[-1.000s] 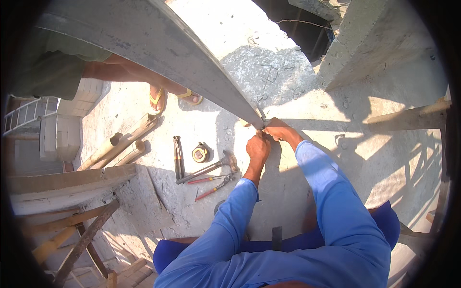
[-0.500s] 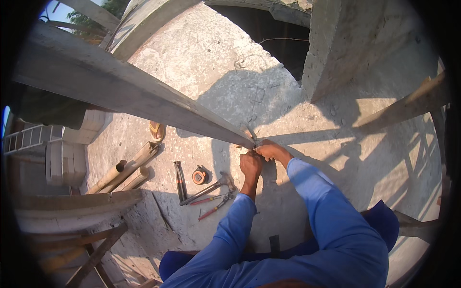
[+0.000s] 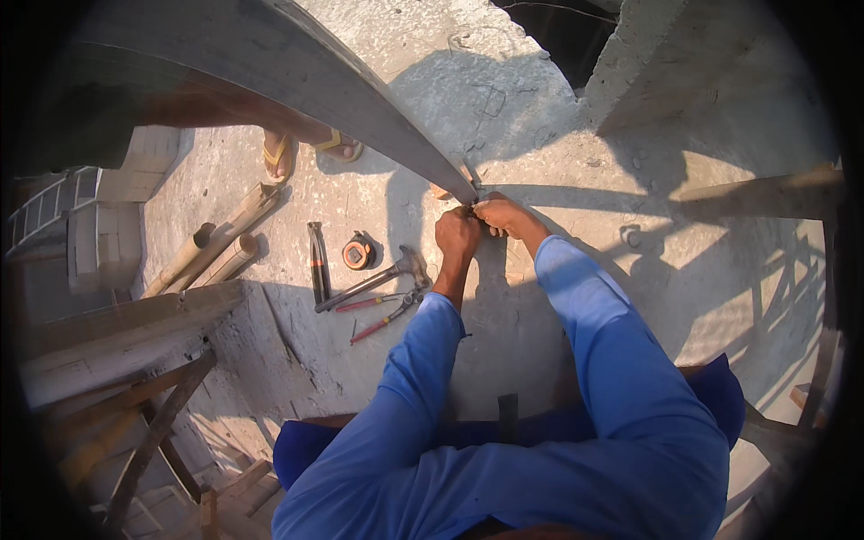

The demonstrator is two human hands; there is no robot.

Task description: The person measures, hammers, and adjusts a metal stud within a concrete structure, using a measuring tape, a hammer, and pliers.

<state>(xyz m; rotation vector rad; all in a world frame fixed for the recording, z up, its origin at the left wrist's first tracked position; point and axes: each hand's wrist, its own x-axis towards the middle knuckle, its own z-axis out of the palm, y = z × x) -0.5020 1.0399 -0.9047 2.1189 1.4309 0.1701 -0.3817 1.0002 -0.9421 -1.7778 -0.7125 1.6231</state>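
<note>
A long grey plank or post (image 3: pixel 369 117) comes down from the upper left, its narrow lower end meeting the concrete floor in front of me. At that end my left hand (image 3: pixel 457 234) is closed, knuckles up. Close beside it on the right, my right hand (image 3: pixel 506 217) is also closed, fingers bent toward the foot of the post. Whatever small piece they grip is hidden by the fingers. Left of my forearm lie a hammer (image 3: pixel 364 286), red-handled pincers (image 3: pixel 387 324), an orange-and-black tape measure (image 3: pixel 358 252) and a cutting tool with dark-and-orange handles (image 3: pixel 319 268).
Another person's sandalled foot (image 3: pixel 278 155) stands behind the post. Several tan tubes or poles (image 3: pixel 220 243) lie at the left, near a concrete ledge (image 3: pixel 135 328). The slab has a broken edge beside a dark opening (image 3: pixel 567 36). A timber (image 3: pixel 765 198) crosses at the right.
The view has shifted, and the post now stands steeper in it. A second sandalled foot and the other person's legs have come into sight. Both my hands stay at the post's foot.
</note>
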